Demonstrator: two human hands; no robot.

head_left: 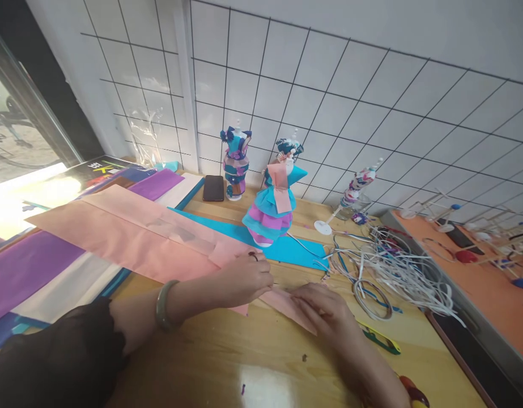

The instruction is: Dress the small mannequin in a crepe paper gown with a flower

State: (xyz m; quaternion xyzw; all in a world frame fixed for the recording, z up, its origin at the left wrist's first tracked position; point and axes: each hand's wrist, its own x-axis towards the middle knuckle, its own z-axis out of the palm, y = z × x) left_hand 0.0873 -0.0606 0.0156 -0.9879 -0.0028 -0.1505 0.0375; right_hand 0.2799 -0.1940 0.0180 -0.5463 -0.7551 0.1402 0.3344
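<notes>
A narrow pink strip [289,309], thin like paper or cloth, lies slanted low over the tabletop. My left hand [244,276], with a ring and a pale green bangle, is closed on its upper left end. At the lower right, my right hand [323,309] pinches the same strip between bent fingers. A large pink sheet [129,226] stretches left from behind my left hand. Just beyond my hands stands a small dress form [272,207] in a tiered blue and purple skirt with a pink strip over its front. A flat blue piece [303,249] lies under it.
Another decorated dress form [236,164] stands beside a dark phone [213,188]; a third form [357,190] leans at the right. Tangled white cords [405,277] cover the right side. A yellow-green cutter [380,338] lies near my right wrist. Purple sheets [35,266] are at the left.
</notes>
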